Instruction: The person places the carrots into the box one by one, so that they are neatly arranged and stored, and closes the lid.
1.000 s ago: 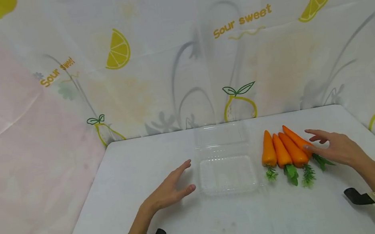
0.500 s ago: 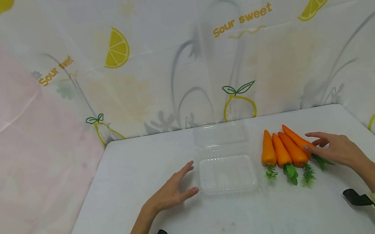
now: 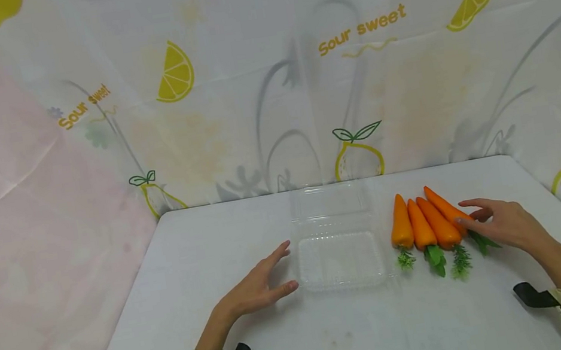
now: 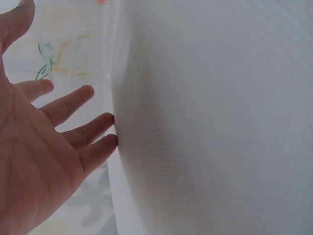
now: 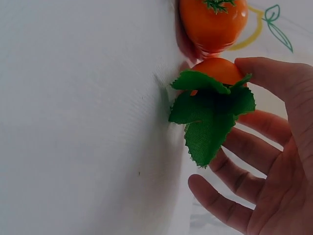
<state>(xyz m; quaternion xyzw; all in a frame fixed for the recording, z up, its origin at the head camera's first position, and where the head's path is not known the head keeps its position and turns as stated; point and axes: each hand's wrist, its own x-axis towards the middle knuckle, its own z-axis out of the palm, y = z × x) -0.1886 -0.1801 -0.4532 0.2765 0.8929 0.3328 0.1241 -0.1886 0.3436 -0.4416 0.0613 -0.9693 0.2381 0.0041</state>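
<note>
Several orange carrots with green tops lie side by side on the white table at the right. My right hand [image 3: 505,220] is at the rightmost carrot [image 3: 445,208], thumb on one side and fingers reaching round the other. In the right wrist view, the thumb [image 5: 261,73] touches the orange top of this carrot [image 5: 220,69], and its green leaves [image 5: 210,117] cover part of the fingers. Left of a clear plastic container [image 3: 343,283], my left hand [image 3: 251,288] is spread with fingers extended, holding nothing; its lower fingertips [image 4: 108,142] are right at the table surface.
The container's hinged lid [image 3: 328,201] lies back towards the table's far edge. The other carrots [image 3: 422,226] lie between the container and my right hand. A patterned curtain [image 3: 266,80] hangs behind the table [image 3: 359,338].
My left hand has moved slightly right, towards the container, then stopped. The rightmost carrot has shifted a little to the right with my right hand on it.
</note>
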